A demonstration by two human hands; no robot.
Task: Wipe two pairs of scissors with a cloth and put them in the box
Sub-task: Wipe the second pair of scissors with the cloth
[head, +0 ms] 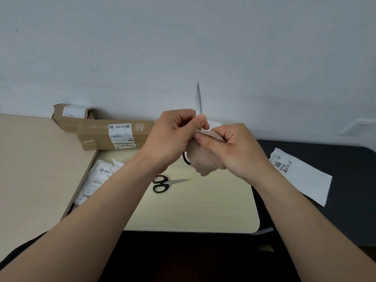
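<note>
The left hand [171, 135] pinches upright scissors [198, 98]; the right hand [238, 147] grips cloth [203, 159], seemingly around them.

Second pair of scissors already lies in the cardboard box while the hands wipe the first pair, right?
No. In the head view the second pair of scissors lies on the pale tabletop, outside the cardboard box; the left hand and right hand wipe the first pair with the cloth.
</note>
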